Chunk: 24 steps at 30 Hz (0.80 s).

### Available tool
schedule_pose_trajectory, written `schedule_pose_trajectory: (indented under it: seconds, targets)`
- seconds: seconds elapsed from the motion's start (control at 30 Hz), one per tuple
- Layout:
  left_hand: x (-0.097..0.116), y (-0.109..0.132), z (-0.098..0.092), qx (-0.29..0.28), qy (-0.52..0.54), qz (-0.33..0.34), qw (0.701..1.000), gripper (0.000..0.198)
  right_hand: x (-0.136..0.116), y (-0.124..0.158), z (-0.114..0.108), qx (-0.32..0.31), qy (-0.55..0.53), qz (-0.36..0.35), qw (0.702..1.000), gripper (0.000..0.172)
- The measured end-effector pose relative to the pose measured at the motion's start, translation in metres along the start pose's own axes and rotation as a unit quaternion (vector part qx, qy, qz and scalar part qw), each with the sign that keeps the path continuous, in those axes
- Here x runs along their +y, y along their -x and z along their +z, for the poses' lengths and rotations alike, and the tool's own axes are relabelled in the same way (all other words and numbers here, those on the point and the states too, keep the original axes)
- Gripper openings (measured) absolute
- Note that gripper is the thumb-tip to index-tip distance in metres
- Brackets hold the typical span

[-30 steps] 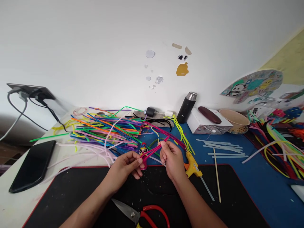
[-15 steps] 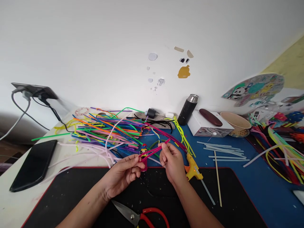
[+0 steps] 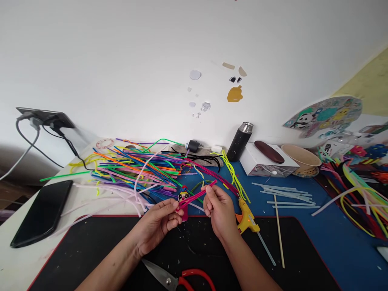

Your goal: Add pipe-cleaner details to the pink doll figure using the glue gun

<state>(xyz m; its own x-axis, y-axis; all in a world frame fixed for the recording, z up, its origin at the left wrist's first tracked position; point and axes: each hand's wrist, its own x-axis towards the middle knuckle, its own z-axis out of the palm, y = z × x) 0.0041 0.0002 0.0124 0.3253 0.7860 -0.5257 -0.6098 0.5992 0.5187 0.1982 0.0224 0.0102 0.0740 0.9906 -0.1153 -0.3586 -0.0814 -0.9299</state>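
Two or so magenta pipe cleaners (image 3: 194, 197) stretch between my hands above the black mat. My left hand (image 3: 160, 220) pinches their left end between thumb and index finger, the other fingers curled loosely. Near the right end, my right hand (image 3: 220, 206) grips them with thumb and fingers; the tips stick out past the thumb. Just behind the pipe cleaners stands a small clown-faced figure (image 3: 183, 195) with a red and blue top and a magenta lower part, partly covered. Red-handled scissors (image 3: 169, 279) lie on the mat below my hands, blades pointing left.
A yellow glue gun (image 3: 247, 218) lies right of my right hand beside a wooden stick (image 3: 279, 232). Loose glue sticks (image 3: 287, 196) are farther right. Many coloured pipe cleaners (image 3: 136, 165) cover the back left. A black flask (image 3: 239, 141) stands by the wall; a phone (image 3: 41, 212) lies left.
The magenta pipe cleaners now slant a little more, and the clown face behind them shows more. Both hands keep their grip and have barely moved.
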Motion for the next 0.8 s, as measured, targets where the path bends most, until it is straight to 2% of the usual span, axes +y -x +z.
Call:
schedule_pose_trajectory:
  seconds: [0.37,0.57,0.8]
  targets:
    - [-0.0022,-0.0026,-0.0017,-0.012,-0.067,0.0,0.998,0.036,-0.0017,-0.0003,0.0,0.007,0.001,0.011,1.0,0.044]
    - [-0.0028,-0.0025,0.0,-0.007,-0.088,0.01,0.996,0.039,0.0003,-0.0015,-0.0017,0.002,-0.005,0.003,1.0,0.039]
    - [-0.0025,-0.001,0.0024,-0.005,-0.107,0.025,0.994,0.042,-0.0003,-0.0008,-0.0006,0.004,-0.004,0.01,1.0,0.04]
